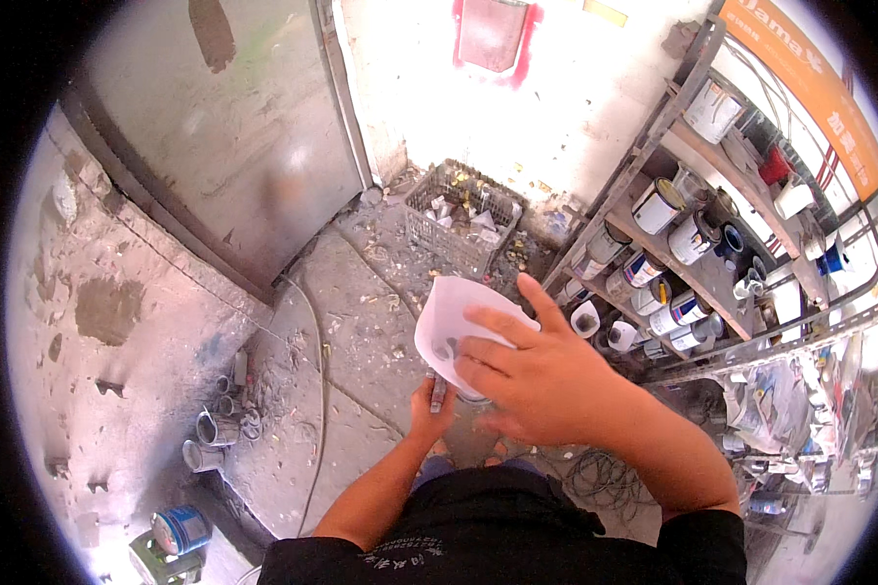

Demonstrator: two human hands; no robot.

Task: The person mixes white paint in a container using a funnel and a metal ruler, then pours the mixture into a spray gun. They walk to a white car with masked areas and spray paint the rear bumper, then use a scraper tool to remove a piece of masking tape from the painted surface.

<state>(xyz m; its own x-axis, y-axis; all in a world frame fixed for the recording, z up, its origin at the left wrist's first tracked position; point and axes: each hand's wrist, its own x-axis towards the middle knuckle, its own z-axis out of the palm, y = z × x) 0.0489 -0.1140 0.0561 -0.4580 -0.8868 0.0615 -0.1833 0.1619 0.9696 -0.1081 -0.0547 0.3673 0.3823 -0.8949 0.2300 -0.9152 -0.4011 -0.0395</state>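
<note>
At the far left, a blue-banded can (pixel 180 529) sits on a green stool (pixel 156 561), and several grey metal pots (pixel 217 427) stand close together at the foot of the stained wall (pixel 107 312). Above them is a grey metal door (pixel 224 127); to the right of the pots, a thin hose (pixel 319 390) curves along the littered floor (pixel 366 331). Near the middle, the left hand (pixel 429 409) has its fingers closed around a small greyish handle (pixel 438 392), just below a white, cone-like cup (pixel 447 317) whose wide mouth faces up. Beyond the cup, against the wall, stands a plastic crate (pixel 439 229) with pale scraps in it. The right hand (pixel 541 375) reaches in from the right, back upward, its fingers spread apart across the cup's mouth and covering part of it; I cannot tell whether the fingertips touch the cup. Below that forearm, a loose coil of wire (pixel 607 480) lies on the floor. Farther right, a metal rack (pixel 644 185) carries rows of paint cans (pixel 658 207), many streaked with drips, and an orange sign (pixel 800 58) hangs above it.
</note>
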